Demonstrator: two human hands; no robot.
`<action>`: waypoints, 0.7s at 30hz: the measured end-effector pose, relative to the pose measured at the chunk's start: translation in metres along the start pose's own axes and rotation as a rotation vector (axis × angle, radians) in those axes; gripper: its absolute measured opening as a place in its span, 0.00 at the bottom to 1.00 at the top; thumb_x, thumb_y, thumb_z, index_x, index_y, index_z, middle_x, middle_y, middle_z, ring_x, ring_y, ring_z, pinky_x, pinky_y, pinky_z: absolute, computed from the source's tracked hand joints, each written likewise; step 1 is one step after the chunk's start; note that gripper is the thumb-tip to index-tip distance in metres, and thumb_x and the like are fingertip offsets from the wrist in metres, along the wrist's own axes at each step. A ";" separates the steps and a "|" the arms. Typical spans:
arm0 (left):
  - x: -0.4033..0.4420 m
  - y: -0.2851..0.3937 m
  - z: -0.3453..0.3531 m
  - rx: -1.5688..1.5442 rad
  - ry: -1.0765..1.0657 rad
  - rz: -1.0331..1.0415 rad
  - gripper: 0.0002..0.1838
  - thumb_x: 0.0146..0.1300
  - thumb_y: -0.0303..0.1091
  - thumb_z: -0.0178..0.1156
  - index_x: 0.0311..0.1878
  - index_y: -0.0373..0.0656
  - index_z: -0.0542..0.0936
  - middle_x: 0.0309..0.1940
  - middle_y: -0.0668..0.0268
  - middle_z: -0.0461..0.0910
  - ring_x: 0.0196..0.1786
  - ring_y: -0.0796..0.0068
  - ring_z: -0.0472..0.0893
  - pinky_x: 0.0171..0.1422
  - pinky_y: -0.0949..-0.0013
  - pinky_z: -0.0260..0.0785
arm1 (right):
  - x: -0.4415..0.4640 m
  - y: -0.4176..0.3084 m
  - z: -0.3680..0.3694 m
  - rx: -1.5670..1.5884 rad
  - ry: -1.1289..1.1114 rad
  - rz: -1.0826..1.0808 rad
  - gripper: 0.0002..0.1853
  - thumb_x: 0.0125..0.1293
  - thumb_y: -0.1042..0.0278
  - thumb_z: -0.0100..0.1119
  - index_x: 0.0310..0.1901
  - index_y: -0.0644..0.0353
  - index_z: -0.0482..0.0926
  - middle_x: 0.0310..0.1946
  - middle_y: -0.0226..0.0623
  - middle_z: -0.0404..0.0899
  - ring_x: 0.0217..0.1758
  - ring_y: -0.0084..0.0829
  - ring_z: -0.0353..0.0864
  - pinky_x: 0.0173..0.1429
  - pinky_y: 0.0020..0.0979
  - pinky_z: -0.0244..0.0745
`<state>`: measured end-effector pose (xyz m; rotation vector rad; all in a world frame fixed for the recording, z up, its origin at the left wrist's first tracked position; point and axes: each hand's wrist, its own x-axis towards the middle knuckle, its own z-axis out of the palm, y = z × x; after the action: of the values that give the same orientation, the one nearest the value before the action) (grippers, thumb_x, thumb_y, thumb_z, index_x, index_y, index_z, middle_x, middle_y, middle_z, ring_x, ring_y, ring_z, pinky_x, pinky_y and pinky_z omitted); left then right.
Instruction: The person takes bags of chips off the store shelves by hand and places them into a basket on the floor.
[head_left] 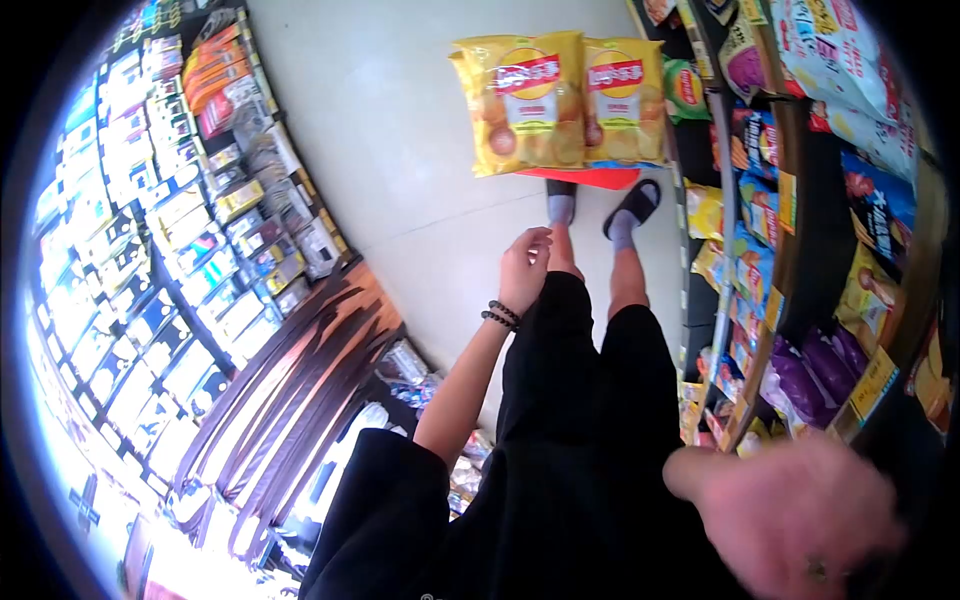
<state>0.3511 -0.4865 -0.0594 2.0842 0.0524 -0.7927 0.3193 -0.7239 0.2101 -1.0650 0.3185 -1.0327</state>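
Observation:
My left hand [526, 268], with a dark bead bracelet at the wrist, hangs over my leg; its fingers are loosely curled and nothing shows in them. My right hand [800, 510] is large and blurred at the lower right, in front of the snack shelves, with a ring on it; its fingers are smeared by motion. Beyond my feet stand two yellow chip bags side by side, a left bag [527, 105] and a right bag [622, 105], above a red surface [600, 178]. Neither hand touches them.
Snack shelves [790, 210] run along the right, with purple bags [812, 375] low down and yellow, blue and red packets. Racks of small packaged goods [240, 200] line the left, near a dark striped thing [290, 400]. Pale floor [400, 130] lies between. My slippered feet [632, 212] stand there.

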 end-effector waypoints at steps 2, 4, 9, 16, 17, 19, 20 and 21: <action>0.002 -0.011 -0.010 0.004 -0.048 -0.049 0.11 0.65 0.26 0.54 0.49 0.37 0.79 0.36 0.61 0.84 0.41 0.71 0.83 0.45 0.69 0.74 | 0.017 -0.008 0.025 0.000 -0.032 -0.130 0.16 0.72 0.59 0.42 0.46 0.63 0.74 0.35 0.35 0.73 0.38 0.30 0.72 0.44 0.33 0.68; 0.002 -0.024 -0.010 0.028 -0.091 -0.096 0.11 0.65 0.26 0.54 0.49 0.37 0.78 0.36 0.61 0.84 0.40 0.71 0.83 0.45 0.70 0.75 | 0.028 -0.010 0.045 -0.041 -0.041 -0.222 0.17 0.72 0.59 0.42 0.48 0.63 0.74 0.38 0.35 0.74 0.42 0.31 0.72 0.47 0.33 0.68; 0.000 -0.072 0.015 -0.158 -0.138 -0.213 0.11 0.64 0.24 0.53 0.48 0.35 0.78 0.35 0.61 0.84 0.39 0.75 0.82 0.46 0.71 0.74 | 0.032 0.003 0.086 -0.181 -0.038 -0.344 0.18 0.73 0.58 0.40 0.52 0.63 0.74 0.47 0.35 0.75 0.52 0.31 0.71 0.57 0.35 0.66; -0.015 -0.102 0.015 -0.116 -0.265 -0.236 0.10 0.62 0.28 0.56 0.45 0.37 0.79 0.29 0.59 0.82 0.33 0.68 0.83 0.40 0.67 0.75 | 0.020 0.033 0.132 -0.245 0.006 -0.356 0.19 0.74 0.59 0.39 0.55 0.63 0.73 0.56 0.35 0.77 0.63 0.32 0.71 0.68 0.36 0.66; -0.013 -0.102 0.007 -0.059 -0.292 -0.221 0.11 0.62 0.30 0.57 0.46 0.38 0.79 0.29 0.58 0.83 0.34 0.65 0.83 0.41 0.66 0.75 | 0.017 0.024 0.132 -0.256 0.018 -0.338 0.19 0.73 0.58 0.40 0.54 0.62 0.74 0.55 0.34 0.78 0.63 0.32 0.72 0.67 0.36 0.67; -0.012 -0.119 -0.007 0.001 -0.303 -0.206 0.12 0.61 0.31 0.58 0.46 0.38 0.79 0.31 0.56 0.83 0.35 0.61 0.84 0.42 0.64 0.75 | 0.018 -0.005 0.128 -0.334 0.059 -0.308 0.18 0.72 0.57 0.43 0.52 0.61 0.75 0.53 0.34 0.79 0.61 0.31 0.73 0.65 0.34 0.68; -0.009 -0.147 -0.011 0.003 -0.291 -0.200 0.12 0.61 0.32 0.58 0.46 0.38 0.79 0.31 0.54 0.83 0.36 0.58 0.84 0.43 0.63 0.75 | 0.016 -0.005 0.130 -0.233 0.058 -0.293 0.17 0.71 0.56 0.46 0.51 0.60 0.75 0.52 0.33 0.79 0.60 0.30 0.74 0.65 0.34 0.69; -0.001 -0.141 -0.021 0.000 -0.284 -0.191 0.13 0.61 0.33 0.58 0.46 0.38 0.79 0.32 0.53 0.83 0.37 0.56 0.84 0.44 0.62 0.75 | 0.016 0.000 0.134 -0.131 0.058 -0.278 0.17 0.69 0.55 0.49 0.49 0.59 0.76 0.51 0.33 0.79 0.59 0.29 0.74 0.64 0.33 0.69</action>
<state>0.3162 -0.3845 -0.1521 1.9667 0.0972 -1.1978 0.4163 -0.6608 0.2803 -1.2224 0.2933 -1.3073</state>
